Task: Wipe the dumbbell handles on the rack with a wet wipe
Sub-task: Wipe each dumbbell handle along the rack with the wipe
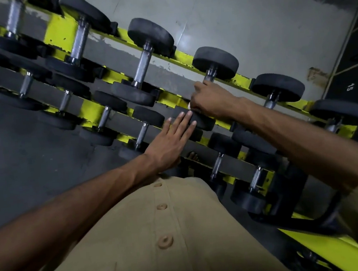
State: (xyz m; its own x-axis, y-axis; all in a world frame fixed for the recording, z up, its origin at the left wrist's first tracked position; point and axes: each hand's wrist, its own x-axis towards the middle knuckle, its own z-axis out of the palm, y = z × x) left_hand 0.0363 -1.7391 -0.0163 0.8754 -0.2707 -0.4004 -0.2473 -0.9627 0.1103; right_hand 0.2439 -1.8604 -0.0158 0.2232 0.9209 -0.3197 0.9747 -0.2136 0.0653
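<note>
The grip is found at the right hand (210, 98), whose fingers are curled round the handle (211, 75) of one dumbbell on the upper tier of the rack (239, 79); a small pale edge, taken to be the wet wipe (189, 106), is seen at the lower side of the fist, though most of it is hidden in the palm. Only a short stretch of bare metal is left showing above the knuckles, just under the far head (215, 62). The long axis of this handle is seen to run from the near head (196, 118), low and towards the person, up and away to the far head, so any wiping stroke would have to be made along that line, or by twisting round it. The left hand (169, 140) is held flat with straight fingers, nothing being gripped; its fingertips (188, 116) are laid on or just against the near head, seemingly to steady the dumbbell. The right hand is plainly the nearer to the handle, being already on it. The right forearm is stretched out from the lower right, with the wrist bent over the handle; the left forearm comes up from the lower left. The next unwiped handle (270, 102) is judged to lie to the right along the same tier
</note>
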